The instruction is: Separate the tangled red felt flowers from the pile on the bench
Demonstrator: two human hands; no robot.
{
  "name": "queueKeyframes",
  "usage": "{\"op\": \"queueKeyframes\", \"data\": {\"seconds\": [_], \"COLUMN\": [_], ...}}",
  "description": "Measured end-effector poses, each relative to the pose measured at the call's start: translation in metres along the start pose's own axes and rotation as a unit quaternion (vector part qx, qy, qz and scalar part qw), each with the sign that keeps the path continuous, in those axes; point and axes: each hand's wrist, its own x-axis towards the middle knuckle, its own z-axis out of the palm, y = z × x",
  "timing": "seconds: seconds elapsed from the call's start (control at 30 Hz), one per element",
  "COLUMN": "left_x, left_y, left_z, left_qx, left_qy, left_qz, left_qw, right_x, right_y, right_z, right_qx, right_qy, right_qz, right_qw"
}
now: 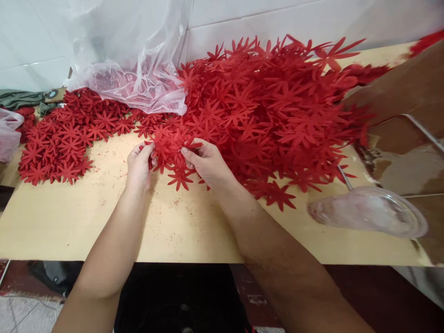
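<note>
Both hands meet at the front left edge of a large heap of red flower-shaped fabric cutouts (249, 111). My left hand (139, 164) is closed, thumb and fingers pinching the left side of a red flower cutout (168, 145). On that piece's right side, my right hand (204, 159) grips with thumb and forefinger. Slight blur hides whether one layer or several are between the fingers. Just below lies a loose flower cutout (180, 178) on the table. Neater stacks of red flower cutouts (65, 143) sit to the left.
A clear plastic bag (138, 88) rests behind the hands against the tiled wall. On the right, a transparent plastic cup (371, 210) with a straw stands near a cardboard box (405, 106). Red bits are scattered over the wooden table (104, 212). Dark green cloth (21, 98) lies far left.
</note>
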Motion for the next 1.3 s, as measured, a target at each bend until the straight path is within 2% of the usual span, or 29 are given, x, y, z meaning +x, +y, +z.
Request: {"op": "queueKeyframes", "data": {"seconds": [0.13, 0.23, 0.37, 0.57, 0.77, 1.0, 1.17, 1.3], "left_x": [0.009, 0.010, 0.003, 0.002, 0.001, -0.001, -0.002, -0.004], "left_y": [0.010, 0.014, 0.008, 0.002, 0.000, -0.002, -0.005, -0.006], "left_z": [-0.009, -0.011, -0.004, -0.001, -0.001, -0.002, -0.001, 0.001], "left_qx": [-0.043, -0.043, -0.020, 0.031, 0.067, 0.098, 0.090, 0.088], "left_qy": [0.073, 0.054, 0.005, 0.015, -0.024, -0.050, -0.088, -0.114], "left_qz": [-0.001, -0.006, -0.019, -0.017, 0.011, 0.012, 0.031, 0.018], "left_qw": [0.996, 0.998, 1.000, 0.999, 0.997, 0.994, 0.992, 0.989], "right_x": [0.005, 0.007, 0.003, 0.003, 0.005, 0.001, -0.002, -0.004], "right_y": [-0.007, -0.010, -0.010, -0.002, 0.005, -0.002, -0.008, -0.011], "right_z": [-0.012, -0.015, -0.008, -0.007, -0.010, -0.006, -0.003, -0.002], "right_qx": [0.013, 0.008, -0.018, -0.047, -0.090, -0.062, -0.053, -0.062], "right_qy": [0.078, 0.104, 0.079, 0.063, 0.048, 0.028, -0.008, -0.014], "right_qz": [0.007, 0.020, 0.033, 0.002, -0.034, 0.000, -0.015, -0.023], "right_qw": [0.997, 0.994, 0.996, 0.997, 0.994, 0.998, 0.998, 0.998]}}
